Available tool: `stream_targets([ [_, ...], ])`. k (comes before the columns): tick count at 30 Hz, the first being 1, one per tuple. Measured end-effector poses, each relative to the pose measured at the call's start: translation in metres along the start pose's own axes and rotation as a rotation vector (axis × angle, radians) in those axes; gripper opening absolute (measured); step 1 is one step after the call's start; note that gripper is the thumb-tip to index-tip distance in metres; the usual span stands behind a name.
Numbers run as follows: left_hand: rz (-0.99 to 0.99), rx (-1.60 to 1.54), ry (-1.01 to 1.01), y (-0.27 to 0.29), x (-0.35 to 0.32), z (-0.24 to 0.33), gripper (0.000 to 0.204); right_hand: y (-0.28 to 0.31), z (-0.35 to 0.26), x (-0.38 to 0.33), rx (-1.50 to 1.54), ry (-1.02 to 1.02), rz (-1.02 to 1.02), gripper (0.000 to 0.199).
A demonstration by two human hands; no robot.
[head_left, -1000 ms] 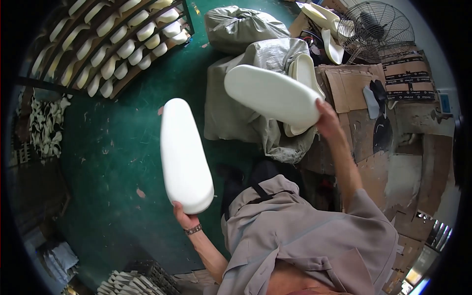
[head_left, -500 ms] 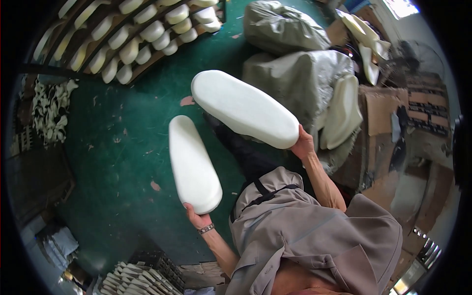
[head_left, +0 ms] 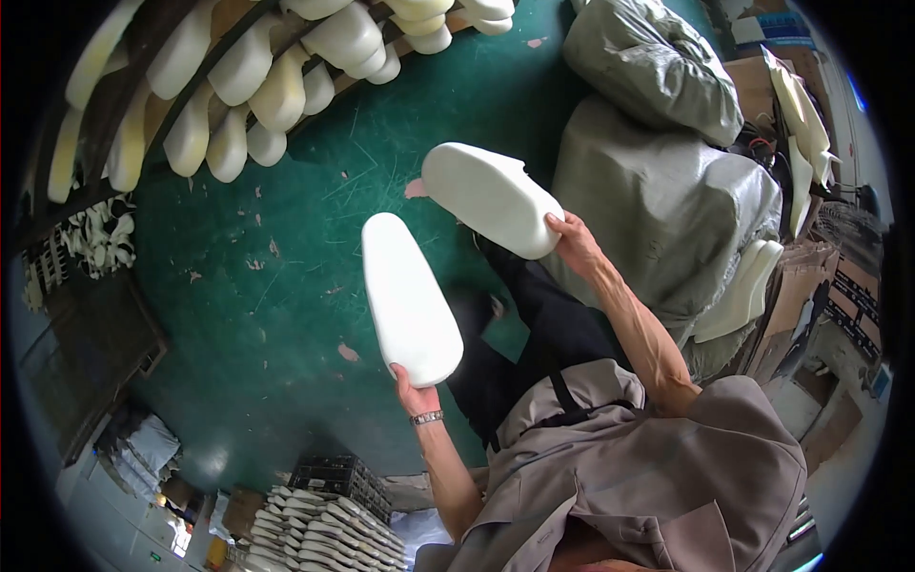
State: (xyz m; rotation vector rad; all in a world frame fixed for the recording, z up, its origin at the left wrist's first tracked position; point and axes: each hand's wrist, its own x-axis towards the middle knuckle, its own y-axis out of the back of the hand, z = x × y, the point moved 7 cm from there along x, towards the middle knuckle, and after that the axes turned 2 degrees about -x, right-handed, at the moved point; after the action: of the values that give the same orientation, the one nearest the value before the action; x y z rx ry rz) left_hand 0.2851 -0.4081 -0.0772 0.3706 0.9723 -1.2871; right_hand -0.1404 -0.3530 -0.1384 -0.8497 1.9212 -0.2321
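My left hand (head_left: 417,393) grips the broad near end of a smooth white long rounded pad (head_left: 405,296), shaped like a shoe sole and narrower at its far end. A metal-link band is on that wrist. My right hand (head_left: 574,240) is closed on the near right end of a second white rounded pad (head_left: 486,195), its thumb lying on the upper face. This one is tilted, with a small notch showing on its upper edge. Both pads are held in the air above the green floor, apart from each other. The fingers beneath each pad are hidden.
A rack (head_left: 257,24) of similar white and yellowish pieces stands at the far left. Grey covered bundles (head_left: 658,205) lie on the right, beside cardboard (head_left: 796,296) and more pale pieces. Stacked white pieces (head_left: 324,529) and a black crate (head_left: 338,477) are at lower left. The green floor (head_left: 267,315) has worn patches.
The rack now looks closer and the bundles sit further right in view. The right-hand pad has turned and looks shorter, and my right thumb now shows on top. Both pads stay held.
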Motion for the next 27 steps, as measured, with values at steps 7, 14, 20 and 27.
stream_targets([
  [7, 0.064, 0.011, 0.034, -0.009, 0.103, 0.012, 0.072, -0.038, 0.039, 0.122, 0.099, -0.03, 0.068, 0.039],
  [14, 0.04, 0.057, 0.028, 0.013, 0.264, 0.014, 0.071, -0.092, 0.104, 0.251, 0.211, 0.057, -0.045, 0.048],
  [20, 0.034, 0.343, -0.072, 0.031, 0.412, 0.059, 0.048, -0.122, 0.17, 0.383, 0.271, 0.188, -0.146, 0.052],
  [27, -0.082, 0.527, -0.235, 0.046, 0.5, 0.098, 0.043, -0.144, 0.221, 0.513, 0.312, 0.295, -0.267, 0.051],
])
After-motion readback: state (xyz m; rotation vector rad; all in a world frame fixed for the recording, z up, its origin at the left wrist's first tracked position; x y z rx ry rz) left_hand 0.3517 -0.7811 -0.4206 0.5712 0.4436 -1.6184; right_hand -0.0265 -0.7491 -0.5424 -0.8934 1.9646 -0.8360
